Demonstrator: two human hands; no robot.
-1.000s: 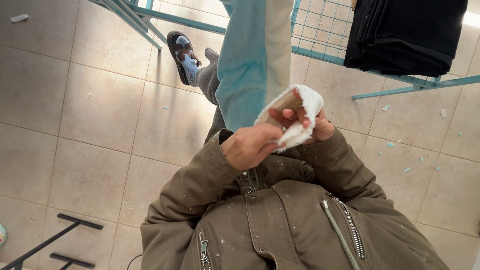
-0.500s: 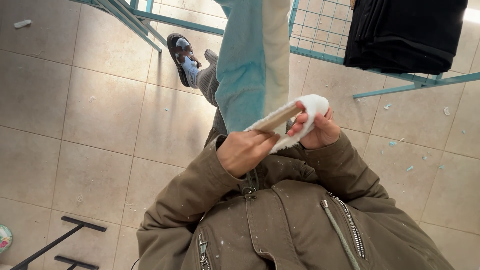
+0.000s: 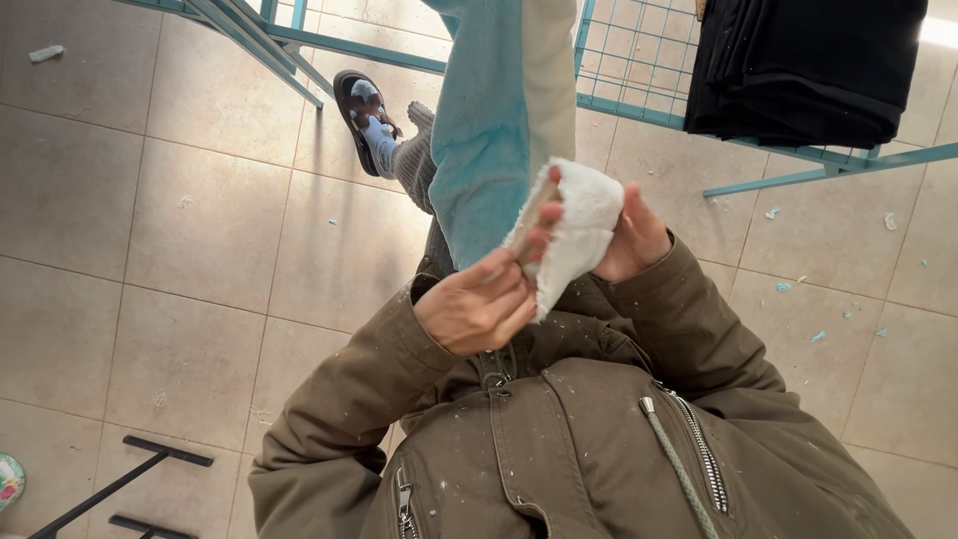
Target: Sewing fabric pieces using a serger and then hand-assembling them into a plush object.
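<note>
A floor (image 3: pixel 200 200) of large beige tiles with thin grey joints fills the view from above. Small pale and bluish flecks lie scattered over it, thickest at the right. Across the far side runs a blue metal rack (image 3: pixel 639 90) with a wire grid panel; its bars cross the far left corner as well. A stack of folded black cloth (image 3: pixel 808 65) rests on the rack at the far right. A long garment (image 3: pixel 499 110), teal with a cream strip down its right side, hangs down from the top middle. Near the bottom left a black metal stand (image 3: pixel 130 479) lies on the tiles.

The person wears an olive-brown jacket (image 3: pixel 559 449) dusted with white specks, with metal zips on the chest. Beyond the hands, a foot in a dark sandal (image 3: pixel 361 115) over a pale sock stands on the floor, with a grey trouser leg behind the hanging garment.

The left hand (image 3: pixel 477 309) and right hand (image 3: pixel 624 235) meet in the middle, close in front of the chest. Between them is a white fluffy cloth (image 3: pixel 579 225), thick and soft, with a frayed lower edge, bunched into a rounded wad. The right hand cups it from the right, fingers closed on it. The left hand pinches its left edge, where a thin brownish strip (image 3: pixel 529 215) shows; I cannot tell what that strip is.
</note>
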